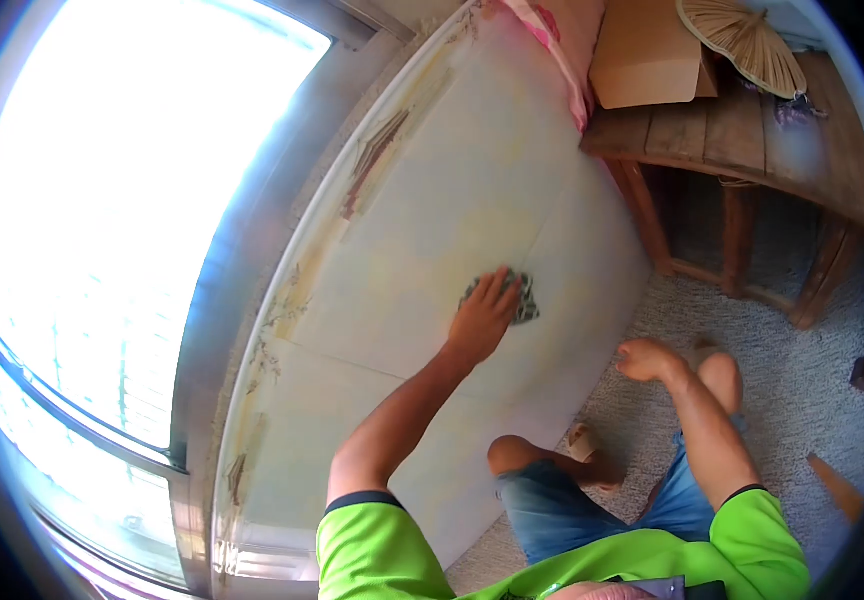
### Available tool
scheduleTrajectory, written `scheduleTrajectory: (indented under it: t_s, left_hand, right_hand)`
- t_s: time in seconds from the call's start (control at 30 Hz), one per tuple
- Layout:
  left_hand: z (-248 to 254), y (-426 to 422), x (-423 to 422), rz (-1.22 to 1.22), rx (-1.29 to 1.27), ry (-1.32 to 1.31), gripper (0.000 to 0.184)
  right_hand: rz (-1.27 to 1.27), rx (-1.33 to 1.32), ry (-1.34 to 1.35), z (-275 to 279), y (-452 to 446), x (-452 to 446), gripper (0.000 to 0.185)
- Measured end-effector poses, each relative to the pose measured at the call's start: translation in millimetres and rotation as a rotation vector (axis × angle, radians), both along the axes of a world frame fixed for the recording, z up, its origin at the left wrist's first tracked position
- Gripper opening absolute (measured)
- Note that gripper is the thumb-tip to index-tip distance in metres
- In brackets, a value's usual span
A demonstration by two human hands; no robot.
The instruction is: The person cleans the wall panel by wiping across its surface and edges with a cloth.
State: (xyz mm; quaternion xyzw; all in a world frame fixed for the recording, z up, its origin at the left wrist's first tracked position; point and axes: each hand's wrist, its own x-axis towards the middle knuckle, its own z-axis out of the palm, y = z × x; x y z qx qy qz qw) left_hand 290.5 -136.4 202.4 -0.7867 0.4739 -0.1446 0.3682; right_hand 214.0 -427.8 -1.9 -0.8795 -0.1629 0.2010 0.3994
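Note:
My left hand (485, 310) lies on a dark-and-white patterned cloth (524, 298), its fingers over the cloth and pressing it against the pale tiled wall (432, 250). Part of the cloth is hidden under the palm. The wall has faint yellowish patches, thin seams and a printed border along its upper edge. Close to my right knee, my right hand (650, 359) hangs in a loose fist, apart from the wall. Nothing shows in its curled fingers.
A window (132, 200) with a metal frame fills the left side. On the right stands a wooden table (742, 135) bearing a cardboard box (647, 60) and a folding fan (747, 45). Pink fabric (562, 50) hangs beside it. Below is rough grey floor (692, 310).

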Motion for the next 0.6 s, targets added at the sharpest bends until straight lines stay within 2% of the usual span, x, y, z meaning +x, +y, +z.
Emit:
scheduleTrajectory:
  t_s: [0.17,0.33,0.4,0.43,0.5,0.6]
  left_hand:
    - [44,34,-29,-0.005,-0.051,-0.032,0.038]
    - [137,-9,-9,0.117,-0.231,-0.231,0.056]
    - [162,-31,7,0.082,-0.309,-0.34,0.057]
    - [168,-42,20,0.081,-0.311,-0.33,0.057]
    - [175,-60,46,0.018,-0.356,-0.49,0.057]
    - [169,-91,82,-0.016,-0.374,-0.513,0.056]
  right_hand:
    - [-0.001,0.085,-0.08,-23,10,-2,0.037]
    - [0.033,-0.009,0.006,-35,16,0,0.037]
    - [0.035,0.017,-0.107,-39,16,0,0.036]
    - [0.033,0.015,-0.097,-39,16,0,0.036]
    - [0.011,0.044,-0.129,-35,15,0,0.035]
    - [-0.024,0.134,-0.154,-23,10,-7,0.035]
